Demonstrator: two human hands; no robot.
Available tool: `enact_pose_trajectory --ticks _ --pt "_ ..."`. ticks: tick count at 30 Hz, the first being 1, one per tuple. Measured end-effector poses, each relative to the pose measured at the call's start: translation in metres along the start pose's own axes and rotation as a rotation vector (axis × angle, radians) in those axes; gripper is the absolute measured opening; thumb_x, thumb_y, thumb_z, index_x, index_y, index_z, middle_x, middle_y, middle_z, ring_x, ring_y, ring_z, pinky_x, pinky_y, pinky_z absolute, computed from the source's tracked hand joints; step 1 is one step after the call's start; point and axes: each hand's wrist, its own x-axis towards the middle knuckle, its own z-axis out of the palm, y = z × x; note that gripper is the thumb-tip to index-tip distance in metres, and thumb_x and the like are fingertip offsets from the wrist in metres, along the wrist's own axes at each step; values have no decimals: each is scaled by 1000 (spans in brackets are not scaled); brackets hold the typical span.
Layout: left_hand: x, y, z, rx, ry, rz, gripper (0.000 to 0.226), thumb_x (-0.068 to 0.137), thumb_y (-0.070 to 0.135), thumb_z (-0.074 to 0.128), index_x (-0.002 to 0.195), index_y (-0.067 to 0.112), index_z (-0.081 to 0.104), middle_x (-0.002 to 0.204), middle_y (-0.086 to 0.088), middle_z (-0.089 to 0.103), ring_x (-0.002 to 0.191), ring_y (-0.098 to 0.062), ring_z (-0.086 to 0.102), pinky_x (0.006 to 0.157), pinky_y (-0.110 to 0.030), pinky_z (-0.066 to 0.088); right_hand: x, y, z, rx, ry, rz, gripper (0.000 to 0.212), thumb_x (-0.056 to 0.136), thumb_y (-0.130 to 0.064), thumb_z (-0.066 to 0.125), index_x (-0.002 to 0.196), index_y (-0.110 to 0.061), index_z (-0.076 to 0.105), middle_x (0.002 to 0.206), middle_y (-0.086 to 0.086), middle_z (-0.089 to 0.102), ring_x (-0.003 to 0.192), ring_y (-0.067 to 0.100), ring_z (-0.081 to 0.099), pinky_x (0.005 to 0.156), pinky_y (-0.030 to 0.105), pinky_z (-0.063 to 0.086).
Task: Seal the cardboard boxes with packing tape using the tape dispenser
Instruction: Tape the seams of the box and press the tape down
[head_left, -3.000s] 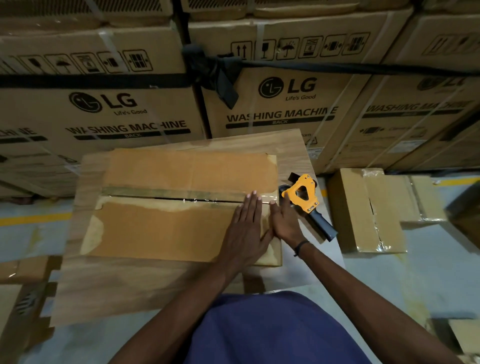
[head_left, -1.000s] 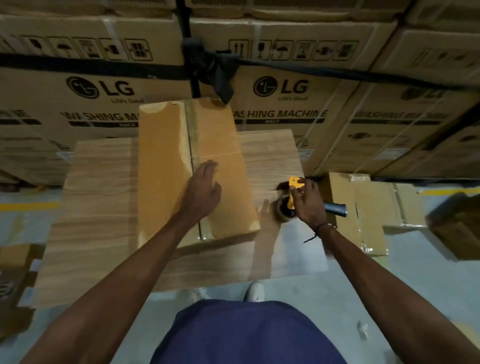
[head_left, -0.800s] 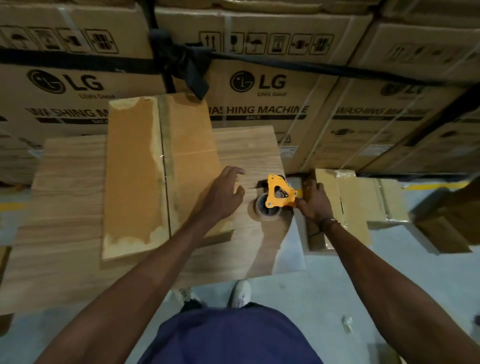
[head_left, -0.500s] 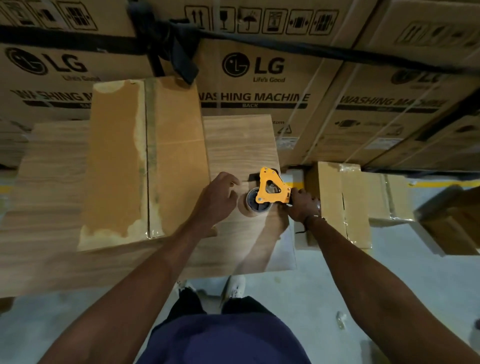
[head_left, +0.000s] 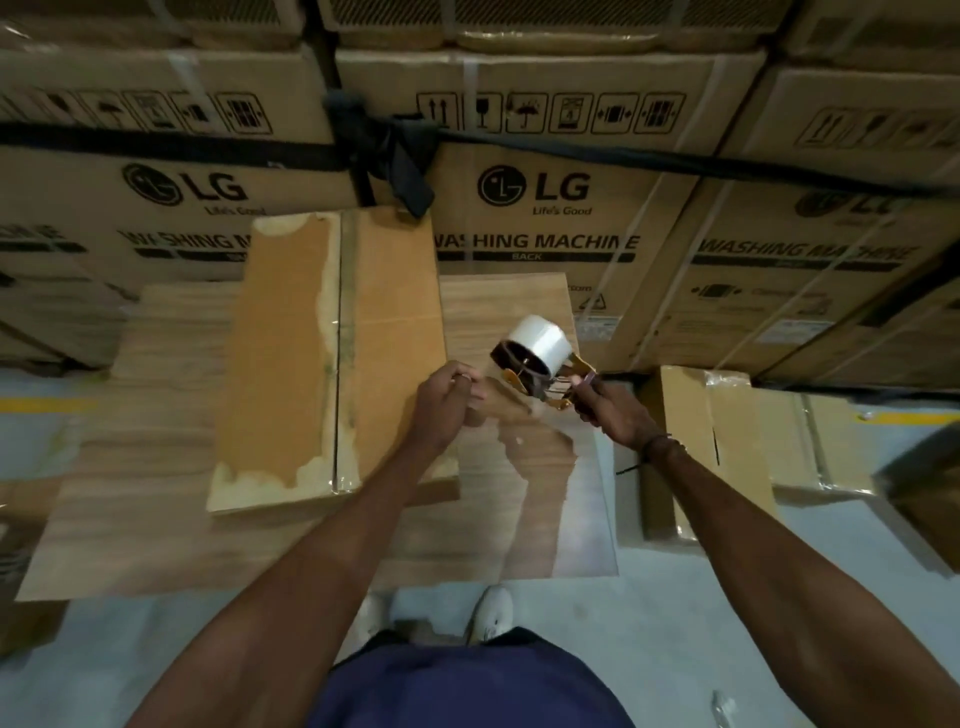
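stacked washing machine cartons (head_left: 545, 208) fill the view from 10 to 2 o'clock, bound by a black strap (head_left: 597, 150). below them the wooden table (head_left: 156, 493) carries the cardboard box (head_left: 280, 358), lying at 10 o'clock of centre with its seam running 12 to 6. at 3 o'clock more boxes (head_left: 727, 447) sit on the floor. the right hand (head_left: 615, 413) grips the tape dispenser (head_left: 540, 358) by its handle, above the table at 1 o'clock. the left hand (head_left: 441, 405) has curled fingers pinching near the dispenser's front; whether it holds the tape end is unclear.

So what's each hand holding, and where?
Right hand grips the tape dispenser by its handle. Left hand pinches something small beside it, probably the tape end; too blurred to tell.
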Motion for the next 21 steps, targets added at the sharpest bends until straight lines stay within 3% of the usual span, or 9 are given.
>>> enact_pose_trajectory --ticks 3,5,7,9,11,13,17,21 --pt "2 11 -13 -129 43 -137 23 107 11 46 95 9 66 95 -13 72 73 -22 72 63 -34 59 1 -44 -12 445 -172 -20 77 84 -84 55 89 -7 61 72 9 53 59 17 45 56 33 35" --pt "1 20 -26 -246 -5 -279 22 109 15 45 100 5 64 106 -20 69 79 -23 72 71 -37 60 3 -77 -11 622 -273 -49 80 77 -82 66 100 -6 57 75 7 50 60 15 43 51 28 35" --pt "-2 31 -46 -403 -69 -443 28 111 25 43 102 7 62 118 -22 67 98 -31 72 86 -44 59 2 -113 -4 682 -346 -106 67 88 -73 61 98 -7 54 77 5 50 60 14 43 49 25 35" --pt "-5 41 -76 -636 -142 -584 43 111 37 37 110 1 59 129 -26 65 115 -41 67 102 -55 53 -3 -150 9 666 -410 -172 54 100 -61 43 95 -7 52 79 5 50 60 13 42 49 24 36" --pt "-9 46 -111 -893 -236 -657 55 110 45 35 126 -6 51 134 -33 61 121 -45 63 107 -60 47 -9 -184 27 635 -474 -219 52 104 -56 35 94 -8 51 81 5 50 61 13 41 50 23 36" --pt "-17 49 -143 -1039 -275 -679 59 110 42 33 137 -9 44 131 -34 62 113 -45 68 101 -58 49 -14 -211 48 613 -533 -237 51 104 -56 35 95 -8 52 82 5 51 61 13 40 50 23 36" --pt "-38 51 -196 -1077 -159 -623 35 110 19 36 106 -8 59 86 -23 73 67 -28 74 66 -35 63 -16 -255 89 556 -616 -274 51 105 -55 33 102 -8 50 82 3 51 61 12 40 52 21 36" --pt "-55 29 -243 -1036 -41 -592 15 105 0 45 102 -6 58 75 -14 65 60 -17 64 55 -25 58 -19 -286 118 513 -652 -313 51 103 -54 33 107 -6 49 80 3 50 61 12 40 51 20 36"
